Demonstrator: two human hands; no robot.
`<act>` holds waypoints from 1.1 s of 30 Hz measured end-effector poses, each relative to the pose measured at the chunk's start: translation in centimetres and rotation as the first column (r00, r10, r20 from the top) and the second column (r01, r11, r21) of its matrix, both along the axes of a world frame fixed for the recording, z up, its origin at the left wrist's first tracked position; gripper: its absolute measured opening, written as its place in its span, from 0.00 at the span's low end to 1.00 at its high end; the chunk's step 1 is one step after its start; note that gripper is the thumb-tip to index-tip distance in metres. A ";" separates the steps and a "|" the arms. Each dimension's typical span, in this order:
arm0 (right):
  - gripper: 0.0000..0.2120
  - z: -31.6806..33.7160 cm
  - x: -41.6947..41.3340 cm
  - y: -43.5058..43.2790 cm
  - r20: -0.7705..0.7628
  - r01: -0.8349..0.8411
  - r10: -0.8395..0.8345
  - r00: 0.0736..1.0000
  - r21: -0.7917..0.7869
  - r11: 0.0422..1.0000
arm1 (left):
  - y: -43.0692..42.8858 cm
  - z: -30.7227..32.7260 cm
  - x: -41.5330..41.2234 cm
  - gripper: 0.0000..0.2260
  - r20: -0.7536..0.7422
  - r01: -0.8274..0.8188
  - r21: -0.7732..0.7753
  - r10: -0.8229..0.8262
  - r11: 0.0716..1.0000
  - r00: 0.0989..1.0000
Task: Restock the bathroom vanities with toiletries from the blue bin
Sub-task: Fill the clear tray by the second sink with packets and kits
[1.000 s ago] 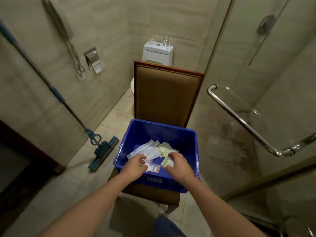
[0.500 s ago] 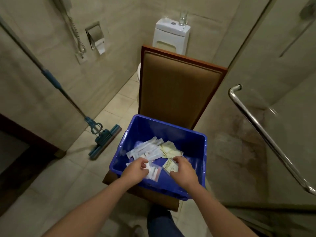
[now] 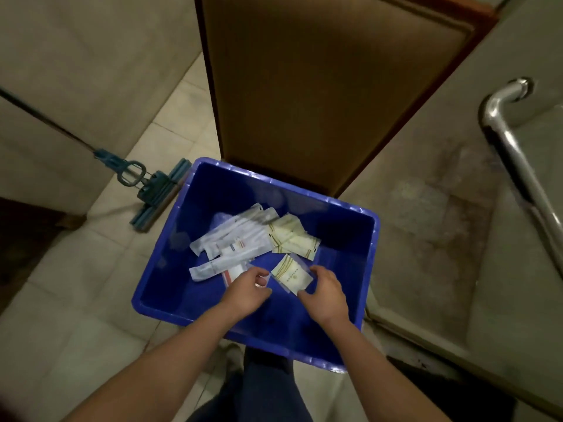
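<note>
After rummaging, the left hand and right hand are together pinching one cream sachet, lifting it off the pile in the blue bin: restocking stock is being picked.

Bin: blue rectangular plastic bin, upright, open-topped.
White: long clear-wrapped white sachets heaped on its floor.
Cream: flat gold-striped cream sachets touching them.
Held: one tilted cream sachet between left hand and right hand.

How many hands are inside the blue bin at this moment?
2. Both hold the cream packet: left hand at its left edge, right hand at its right edge, over the blue bin. None seems hidden.
</note>
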State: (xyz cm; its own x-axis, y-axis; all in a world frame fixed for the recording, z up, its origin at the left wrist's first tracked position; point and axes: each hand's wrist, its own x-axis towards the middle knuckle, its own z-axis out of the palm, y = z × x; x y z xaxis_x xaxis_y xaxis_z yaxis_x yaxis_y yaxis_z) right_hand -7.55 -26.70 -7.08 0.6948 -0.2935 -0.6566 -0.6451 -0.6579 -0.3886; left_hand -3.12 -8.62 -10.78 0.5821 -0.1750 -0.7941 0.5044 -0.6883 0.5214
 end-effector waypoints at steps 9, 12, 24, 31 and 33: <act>0.25 -8.4 1.4 -0.8 -0.083 0.094 -0.092 0.992 0.018 0.995 | -2.2 -7.7 1.7 0.17 0.027 0.038 -0.013 -0.038 0.999 0.999; 0.25 -10.4 1.5 -0.6 -0.102 0.082 -0.082 0.991 0.001 0.997 | -2.9 -9.1 2.1 0.18 0.046 0.069 -0.019 -0.068 0.997 0.997; 0.24 -14.0 1.4 -0.2 -0.122 -0.006 -0.013 0.992 -0.153 0.988 | -3.6 -11.4 1.2 0.19 0.043 0.080 -0.013 -0.080 0.997 0.996; 0.18 -14.4 1.7 -0.2 -0.155 0.029 -0.038 0.987 -0.060 0.998 | -3.4 -11.1 1.3 0.19 0.046 0.066 -0.020 -0.065 0.998 0.997; 0.09 -14.0 1.9 -0.2 -0.145 0.120 -0.117 0.983 0.011 0.993 | -3.3 -10.7 1.5 0.18 0.068 0.047 -0.014 -0.046 0.999 0.997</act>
State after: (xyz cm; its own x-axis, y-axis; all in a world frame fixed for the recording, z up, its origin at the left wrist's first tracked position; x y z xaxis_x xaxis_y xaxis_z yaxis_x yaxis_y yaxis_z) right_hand -5.65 -26.87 -21.12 0.5540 -0.3544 -0.7533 -0.7680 -0.5667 -0.2983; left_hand -1.63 -11.91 -21.52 0.6250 -0.2155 -0.7503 0.4355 -0.7014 0.5642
